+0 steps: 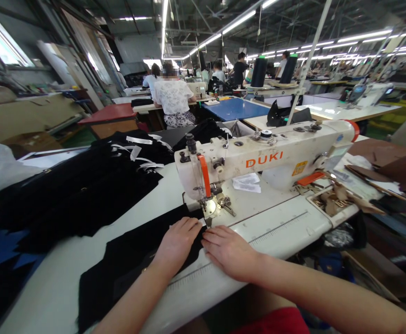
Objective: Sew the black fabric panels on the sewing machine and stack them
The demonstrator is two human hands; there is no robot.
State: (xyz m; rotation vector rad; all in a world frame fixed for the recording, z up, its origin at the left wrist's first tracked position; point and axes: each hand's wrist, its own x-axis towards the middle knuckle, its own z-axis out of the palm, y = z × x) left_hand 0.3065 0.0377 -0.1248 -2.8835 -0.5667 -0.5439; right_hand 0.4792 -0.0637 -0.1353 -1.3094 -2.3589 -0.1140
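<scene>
A black fabric piece (119, 260) lies on the white sewing machine bed, its right end close to the needle area of the sewing machine (231, 162). My left hand (178, 243) rests flat on this fabric, fingers stretched toward the presser foot. At its fingertips a small white label (202, 222) shows on the cloth. Beside it, my right hand (227, 253) lies palm down with fingers extended, their tips on the fabric's right edge. Both hands sit just in front of the lit needle plate (210, 208). What lies under my fingers is hidden.
A large pile of black pieces (67, 195) with white tags fills the left side. White printed labels (246, 182) lie behind the needle. A tray of small metal parts (333, 200) is at the right. A seated co-worker (173, 99) is ahead.
</scene>
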